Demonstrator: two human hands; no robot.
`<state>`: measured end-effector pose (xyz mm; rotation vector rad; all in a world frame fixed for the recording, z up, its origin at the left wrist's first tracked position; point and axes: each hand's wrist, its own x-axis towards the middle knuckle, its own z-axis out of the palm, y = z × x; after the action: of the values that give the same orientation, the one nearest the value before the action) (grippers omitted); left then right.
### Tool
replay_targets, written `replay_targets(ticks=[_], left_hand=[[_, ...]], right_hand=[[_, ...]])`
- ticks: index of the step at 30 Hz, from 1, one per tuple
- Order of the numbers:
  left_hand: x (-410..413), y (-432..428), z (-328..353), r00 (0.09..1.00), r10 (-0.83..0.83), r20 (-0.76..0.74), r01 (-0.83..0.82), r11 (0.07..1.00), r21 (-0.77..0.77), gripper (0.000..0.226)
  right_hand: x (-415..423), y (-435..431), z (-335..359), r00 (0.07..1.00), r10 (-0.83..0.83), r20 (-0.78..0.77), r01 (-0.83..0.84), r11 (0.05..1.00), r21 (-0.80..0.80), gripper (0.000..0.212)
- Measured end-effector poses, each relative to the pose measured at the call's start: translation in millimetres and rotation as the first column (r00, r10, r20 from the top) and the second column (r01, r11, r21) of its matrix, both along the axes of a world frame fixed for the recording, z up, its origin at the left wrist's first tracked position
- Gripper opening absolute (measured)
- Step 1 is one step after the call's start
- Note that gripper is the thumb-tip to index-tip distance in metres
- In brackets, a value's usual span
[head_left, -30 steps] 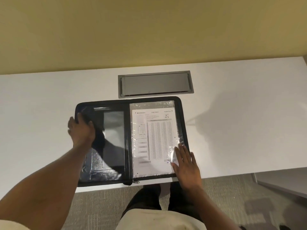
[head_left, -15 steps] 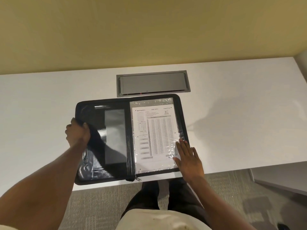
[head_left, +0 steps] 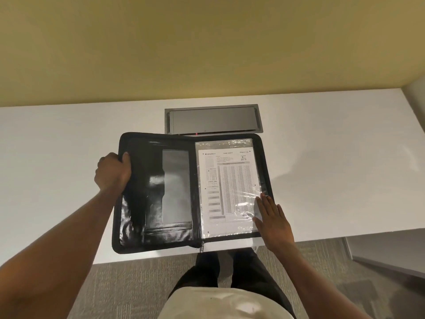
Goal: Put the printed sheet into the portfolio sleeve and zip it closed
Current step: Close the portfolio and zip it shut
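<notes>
Left hand went from flat to gripping portfolio left cover edge, lifting it.

The scene is evenly and moderately lit from overhead, the white bench bright but not blown out, with a soft grey shadow spreading across it to the right of the portfolio. White glare streaks the portfolio's glossy black left panel and the clear plastic sleeve, washing out part of the printed sheet, whose small print is too fine to read. Wide-angle distortion bends the bench edges and stretches the forearms at the lower corners
</notes>
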<state>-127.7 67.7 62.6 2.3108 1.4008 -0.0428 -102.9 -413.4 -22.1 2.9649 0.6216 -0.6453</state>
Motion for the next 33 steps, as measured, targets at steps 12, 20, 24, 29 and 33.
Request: replay_targets(ticks=[12, 20, 24, 29, 33], left_hand=[[60.2, -44.9, 91.9, 0.943, -0.298, 0.146, 0.269, 0.944, 0.191, 0.034], [110.0, -124.1, 116.6, 0.856, -0.404, 0.323, 0.401, 0.913, 0.080, 0.051], [128.4, -158.4, 115.5, 0.834, -0.460, 0.306, 0.448, 0.887, 0.111, 0.050], [144.0, -192.3, 101.3, 0.776, -0.504, 0.379, 0.496, 0.859, 0.128, 0.043], [150.9, -214.3, 72.1, 0.718, -0.514, 0.470, 0.604, 0.795, -0.054, 0.060]], right_hand=[[-10.4, 111.5, 88.1, 0.999, -0.049, 0.002, 0.043, 0.895, 0.443, 0.067], [-47.0, 186.5, 207.4, 0.988, -0.078, -0.131, 0.150, 0.657, 0.739, 0.074], [-43.6, 183.4, 206.2, 0.989, -0.146, 0.028, 0.088, 0.727, 0.681, 0.072], [-23.1, 150.3, 193.7, 0.979, -0.196, -0.053, 0.181, 0.724, 0.665, 0.078], [-4.6, 120.2, 182.1, 0.958, -0.250, -0.140, 0.274, 0.652, 0.707, 0.066]])
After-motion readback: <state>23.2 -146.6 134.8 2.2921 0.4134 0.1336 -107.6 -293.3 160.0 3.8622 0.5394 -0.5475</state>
